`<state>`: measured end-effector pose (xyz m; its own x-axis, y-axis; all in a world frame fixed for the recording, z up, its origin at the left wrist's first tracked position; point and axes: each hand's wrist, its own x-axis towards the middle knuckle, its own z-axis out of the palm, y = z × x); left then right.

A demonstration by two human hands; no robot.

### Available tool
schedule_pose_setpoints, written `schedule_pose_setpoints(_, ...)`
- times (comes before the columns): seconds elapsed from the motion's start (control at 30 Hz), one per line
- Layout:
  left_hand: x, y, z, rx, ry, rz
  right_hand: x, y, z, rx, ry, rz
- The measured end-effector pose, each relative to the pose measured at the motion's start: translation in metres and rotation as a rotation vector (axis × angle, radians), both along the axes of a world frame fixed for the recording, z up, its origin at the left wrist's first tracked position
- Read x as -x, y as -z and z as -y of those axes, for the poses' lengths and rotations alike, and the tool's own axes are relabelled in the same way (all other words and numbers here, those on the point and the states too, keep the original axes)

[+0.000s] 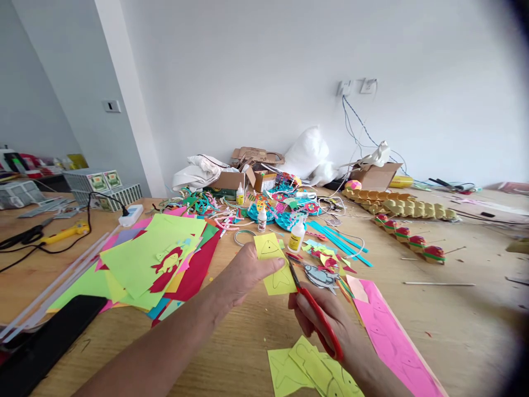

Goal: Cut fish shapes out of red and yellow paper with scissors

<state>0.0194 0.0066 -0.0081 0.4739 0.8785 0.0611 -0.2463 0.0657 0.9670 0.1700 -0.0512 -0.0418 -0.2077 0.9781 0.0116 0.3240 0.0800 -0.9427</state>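
Note:
Pinched in my left hand (pixel 243 270) is a yellow paper piece (pixel 276 282) with a fish outline drawn on it. My right hand (pixel 326 314) grips red-handled scissors (pixel 320 317), their dark blades pointing up beside the paper's right edge. Whether the blades touch the paper I cannot tell. Below my hands lie more yellow paper pieces (pixel 306 364) with drawn fish. Just right of the blades rests a grey-blue paper fish (pixel 320 275) near coloured scraps (pixel 326 256). A pink paper strip (pixel 388 331) with drawn outlines stretches along the right.
A pile of coloured paper (pixel 140 264) lies at left, near a black phone-like slab (pixel 58 336) and a yellow glue gun (pixel 66 231). Glue bottles (pixel 296 237) stand ahead. Cardboard boxes (pixel 229 182) sit by the wall. Egg-carton strips (pixel 417 208) and red-green carton pieces (pixel 409 240) are at right.

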Motion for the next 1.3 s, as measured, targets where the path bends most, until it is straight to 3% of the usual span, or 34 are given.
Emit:
schedule_pose_setpoints(0.33, 0.000, 0.001, -0.001, 0.003, 0.003, -0.019, 0.001, -0.002, -0.001, 0.027, 0.005, -0.045)
schedule_pose_setpoints(0.67, 0.002, 0.002, -0.003, 0.026, 0.029, 0.001, -0.003, 0.015, -0.006, 0.045, -0.005, -0.126)
schedule_pose_setpoints(1.3, 0.008, 0.003, -0.007, -0.022, 0.072, -0.024, 0.000, 0.008, -0.005, 0.075, -0.019, -0.017)
